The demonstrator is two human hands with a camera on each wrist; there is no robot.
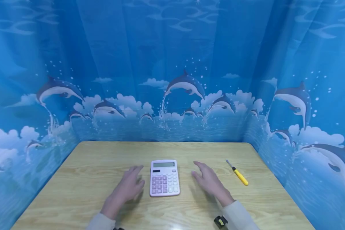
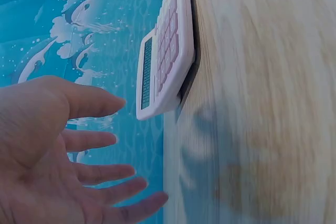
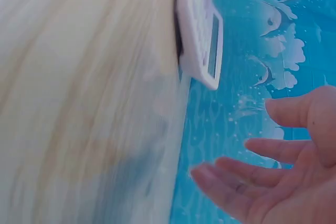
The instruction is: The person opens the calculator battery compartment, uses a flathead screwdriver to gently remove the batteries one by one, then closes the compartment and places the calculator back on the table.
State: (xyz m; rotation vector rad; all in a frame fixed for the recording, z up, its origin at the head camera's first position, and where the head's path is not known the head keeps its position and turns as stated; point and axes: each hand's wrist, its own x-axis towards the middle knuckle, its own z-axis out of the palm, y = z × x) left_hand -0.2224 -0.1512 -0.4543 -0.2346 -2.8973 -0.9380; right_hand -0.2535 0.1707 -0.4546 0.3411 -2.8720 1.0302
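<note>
A white and pink calculator point(image 1: 164, 178) lies on the wooden table between the two hands, its display facing up at the far end. To its left, my left hand point(image 1: 128, 185) hovers with spread fingers, apart from the calculator and holding nothing. On the other side my right hand point(image 1: 208, 180) is held over the table, thumb and fingers apart, also holding nothing. In the left wrist view the calculator point(image 2: 167, 51) stands just past the left thumb tip. The right wrist view has the calculator point(image 3: 199, 27) beyond the fingers of the right hand point(image 3: 268, 166).
A screwdriver point(image 1: 240, 176) with a yellow and black handle lies to the right of the right hand, its shaft pointing away. The wooden table point(image 1: 109, 153) is bordered by blue curtains point(image 1: 166, 48) printed with dolphins.
</note>
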